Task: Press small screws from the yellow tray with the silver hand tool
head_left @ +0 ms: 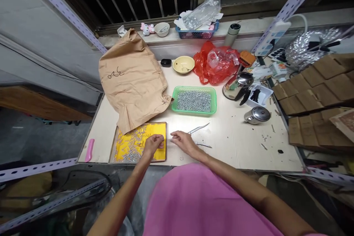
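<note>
My left hand is over the right part of a yellow-bottomed tray, its fingertips pinched together. Whatever it may hold is too small to make out. Small silvery metal pins lie scattered in that tray. Just right of the tray, my right hand hovers with thumb and forefinger a little apart and nothing visible between them. Under and beside it is a metal tool with two spread arms, its middle hidden by the hand. Behind the hands stands a green plastic basket holding many similar pins.
A large brown paper bag leans over the tray's back edge. Farther back are a yellow bowl and red plastic bags. A kettle, a steel pot and stacked brown boxes stand right. A pink-handled object lies left.
</note>
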Demonstrator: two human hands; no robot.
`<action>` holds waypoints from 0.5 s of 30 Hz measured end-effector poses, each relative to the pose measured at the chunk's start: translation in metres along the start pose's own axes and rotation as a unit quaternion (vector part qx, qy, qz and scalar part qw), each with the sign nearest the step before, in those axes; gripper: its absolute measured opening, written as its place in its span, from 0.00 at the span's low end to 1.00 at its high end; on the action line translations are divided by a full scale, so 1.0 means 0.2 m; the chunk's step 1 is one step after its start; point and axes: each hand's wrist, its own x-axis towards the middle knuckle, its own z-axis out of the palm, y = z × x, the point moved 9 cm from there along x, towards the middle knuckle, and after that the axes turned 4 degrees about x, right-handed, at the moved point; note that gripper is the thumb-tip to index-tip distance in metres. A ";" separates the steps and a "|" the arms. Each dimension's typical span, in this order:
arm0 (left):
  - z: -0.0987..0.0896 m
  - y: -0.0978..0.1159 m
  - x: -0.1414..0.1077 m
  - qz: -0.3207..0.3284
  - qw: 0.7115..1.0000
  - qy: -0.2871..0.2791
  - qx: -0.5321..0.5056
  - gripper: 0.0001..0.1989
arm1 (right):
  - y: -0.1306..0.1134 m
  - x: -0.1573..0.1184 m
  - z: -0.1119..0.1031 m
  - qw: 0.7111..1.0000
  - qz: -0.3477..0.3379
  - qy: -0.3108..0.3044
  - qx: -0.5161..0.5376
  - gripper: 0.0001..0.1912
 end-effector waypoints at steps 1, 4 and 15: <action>0.05 0.04 -0.03 0.016 1.000 -0.008 0.000 0.19 | 0.00 0.01 0.03 1.000 0.006 -0.001 0.022 0.11; 0.13 0.10 -0.10 0.051 0.998 -0.008 0.020 0.16 | 0.00 0.04 0.08 0.999 0.012 -0.005 0.051 0.07; 0.05 -0.04 -0.26 0.005 0.999 -0.002 -0.037 0.14 | -0.07 0.02 0.23 0.993 0.003 -0.082 -0.083 0.03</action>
